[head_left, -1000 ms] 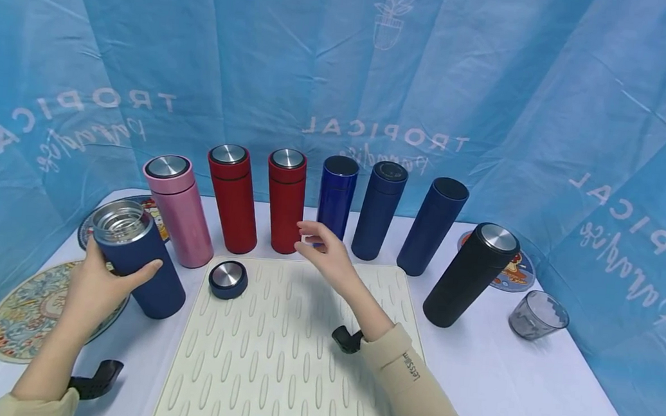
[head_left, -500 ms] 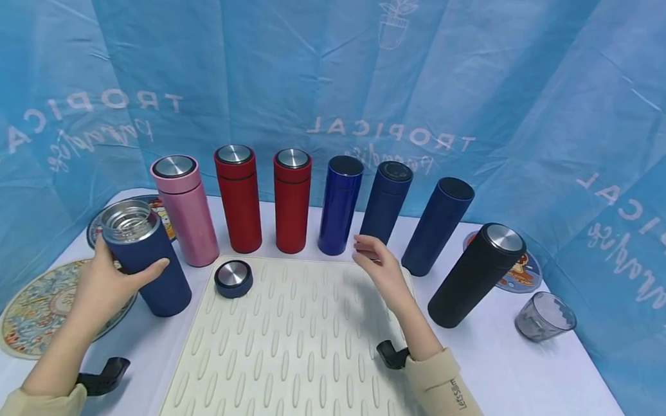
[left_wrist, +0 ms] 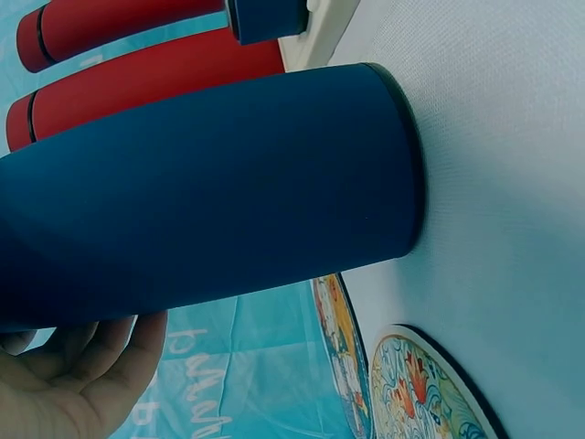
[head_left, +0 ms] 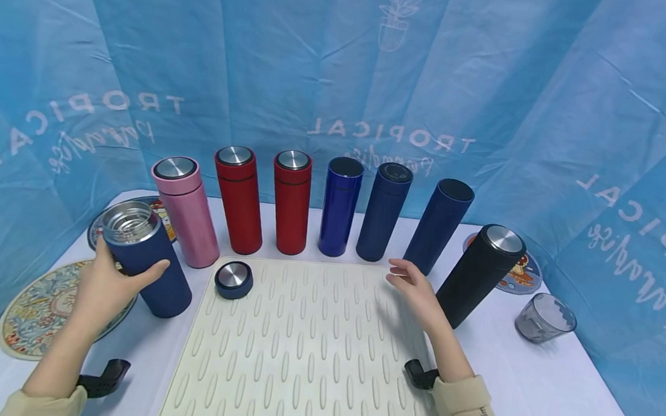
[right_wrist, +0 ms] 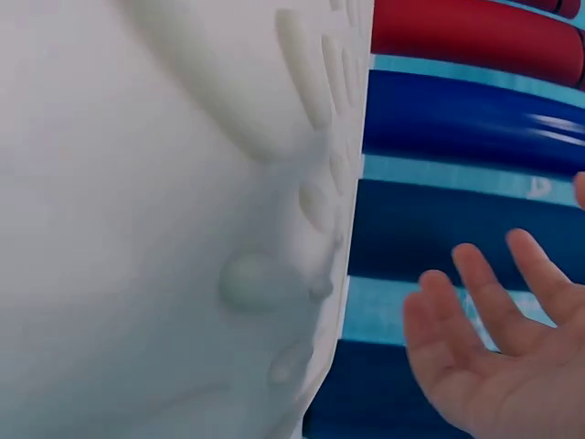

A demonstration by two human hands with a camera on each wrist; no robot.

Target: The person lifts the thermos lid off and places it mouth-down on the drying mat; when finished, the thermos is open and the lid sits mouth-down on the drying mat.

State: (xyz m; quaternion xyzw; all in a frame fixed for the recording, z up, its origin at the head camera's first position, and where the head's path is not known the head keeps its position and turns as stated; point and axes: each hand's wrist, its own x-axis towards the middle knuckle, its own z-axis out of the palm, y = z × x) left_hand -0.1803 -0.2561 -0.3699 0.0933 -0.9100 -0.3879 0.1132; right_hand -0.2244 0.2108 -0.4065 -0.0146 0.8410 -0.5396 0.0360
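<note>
At the left, my left hand (head_left: 103, 292) grips a matte navy thermos flask (head_left: 157, 273) whose bare steel mouth shows uncapped. In the left wrist view the flask's (left_wrist: 228, 183) base is down at the white tablecloth and the fingers curl behind its body. The navy lid with a silver top (head_left: 234, 280) rests on the cream ribbed mat (head_left: 299, 360), right of the flask. Over the mat's far right corner, my right hand (head_left: 416, 294) hovers with loose, spread fingers and nothing in them. A dark navy flask (head_left: 439, 225) stands just behind it, and a black flask (head_left: 479, 273) to its right.
Along the back stand a pink flask (head_left: 187, 220), two red flasks (head_left: 239, 208), a glossy blue one (head_left: 338, 211) and another navy one (head_left: 383, 218). A patterned round mat (head_left: 41, 310) lies at left. A grey glass (head_left: 544, 318) sits far right before the blue curtain (head_left: 342, 73).
My right hand has moved rightward, from in front of the red and blue flasks to the mat's right corner. My left hand keeps its grip on the navy thermos flask.
</note>
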